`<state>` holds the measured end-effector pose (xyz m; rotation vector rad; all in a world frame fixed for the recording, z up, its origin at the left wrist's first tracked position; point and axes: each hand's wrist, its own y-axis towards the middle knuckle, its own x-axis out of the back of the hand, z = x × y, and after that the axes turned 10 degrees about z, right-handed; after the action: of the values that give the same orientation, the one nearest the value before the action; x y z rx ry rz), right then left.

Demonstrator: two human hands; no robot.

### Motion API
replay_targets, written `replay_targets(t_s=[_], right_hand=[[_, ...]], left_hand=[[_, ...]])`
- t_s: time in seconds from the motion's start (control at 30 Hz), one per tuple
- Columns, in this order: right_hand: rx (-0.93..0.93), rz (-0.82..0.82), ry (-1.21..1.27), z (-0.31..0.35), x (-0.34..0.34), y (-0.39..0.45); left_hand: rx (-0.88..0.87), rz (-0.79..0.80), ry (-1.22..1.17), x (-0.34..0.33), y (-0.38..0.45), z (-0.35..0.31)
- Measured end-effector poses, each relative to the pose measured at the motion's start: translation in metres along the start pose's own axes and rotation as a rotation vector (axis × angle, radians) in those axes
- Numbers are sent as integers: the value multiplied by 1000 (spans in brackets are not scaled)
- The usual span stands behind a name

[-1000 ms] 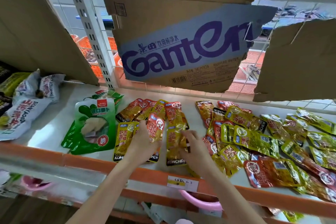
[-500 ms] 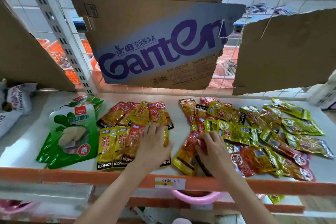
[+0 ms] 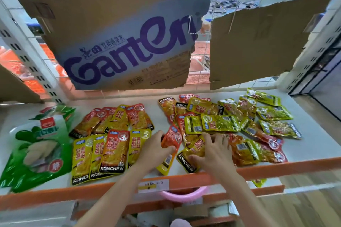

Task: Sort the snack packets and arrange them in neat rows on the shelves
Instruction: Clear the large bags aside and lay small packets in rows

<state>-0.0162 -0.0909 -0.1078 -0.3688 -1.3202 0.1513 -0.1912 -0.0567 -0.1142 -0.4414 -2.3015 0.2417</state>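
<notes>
On the white shelf (image 3: pixel 162 96), two rows of red and yellow KONCHEW packets (image 3: pixel 110 145) lie side by side at the left of centre. A loose heap of yellow, green and red packets (image 3: pixel 238 123) covers the right half. My left hand (image 3: pixel 155 151) grips a red-orange packet (image 3: pixel 172 137) at the gap between the rows and the heap. My right hand (image 3: pixel 215 150) holds a yellow KONCHEW packet (image 3: pixel 191 155) at the heap's near left edge, thumb under it and fingers on top.
A big green pouch (image 3: pixel 39 149) lies at the shelf's left end. Torn cardboard sheets, one printed Ganten (image 3: pixel 129 51), hang over the wire back. The orange front rail (image 3: pixel 276 167) carries a price tag (image 3: pixel 153 185); a pink basin (image 3: pixel 184 193) sits below.
The camera has swung right. My left hand left the neat rows and took hold of a red-orange packet. My right hand shifted onto a yellow packet at the heap's edge.
</notes>
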Motion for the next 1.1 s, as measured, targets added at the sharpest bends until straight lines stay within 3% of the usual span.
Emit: replay_targets(t_s=[0.27, 0.43, 0.57, 0.7, 0.8, 0.9, 0.97, 1.03, 1.1], right_hand=[[178, 24, -8, 3, -3, -4], [185, 66, -177, 16, -1, -5], [188, 32, -117, 23, 12, -3], [265, -142, 393, 18, 28, -2], [181, -302, 764, 12, 35, 5], [160, -192, 1378, 16, 31, 17], [157, -86, 1608, 25, 22, 21], [137, -17, 1686, 35, 7, 23], [150, -23, 1573, 41, -10, 24]], left_hand=[[-9, 54, -823, 25, -8, 15], [-23, 45, -927, 28, -14, 14], [-43, 191, -1140, 29, -16, 17], [8, 492, -1409, 38, -16, 24], [-56, 601, -1595, 39, -15, 30], [-63, 582, -1632, 35, -13, 32], [-38, 549, -1593, 31, -11, 34], [-17, 491, -1554, 27, -9, 35], [17, 411, -1450, 25, -9, 34]])
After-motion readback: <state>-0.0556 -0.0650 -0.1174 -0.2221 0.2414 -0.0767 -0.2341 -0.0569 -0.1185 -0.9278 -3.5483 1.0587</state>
